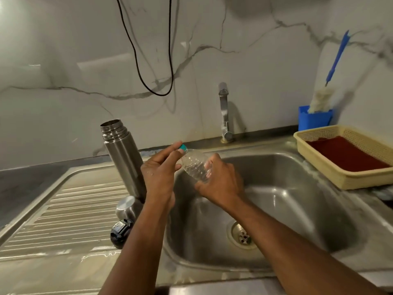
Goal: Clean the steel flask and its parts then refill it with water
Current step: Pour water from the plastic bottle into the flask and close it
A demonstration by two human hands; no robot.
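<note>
- The steel flask [124, 158] stands open-mouthed and upright at the left of centre in the frame, on the draining board [63, 209] just beside the sink basin [276, 199]; it looks ready to take water.
- Its 2 parts lie below it in the frame: a steel cup [126, 207] at its foot and a black stopper [121, 232] nearer the viewer, both on the board.
- At the middle of the frame, over the basin's left edge, a clear plastic bottle [196, 165] is tilted with its teal cap [183, 147] pointing up and left, toward the flask.
- The right hand [221, 182] is wrapped round the bottle's body; the left hand [159, 173] has its fingertips on the cap, seemingly pinching it to twist it off.
- To do this well, I would say: hold the body firmly but without squeezing, since a soft bottle may spurt as the cap loosens; keep it over the basin until it is open.
- Then bring the neck right over the flask's mouth and pour slowly, steadying the flask, which stands near the basin's edge and could tip.
- Further out: the tap [224, 116] at the upper centre, a yellow basket [340, 177] and a blue brush [333, 71] in its blue holder [312, 121] at the right.
</note>
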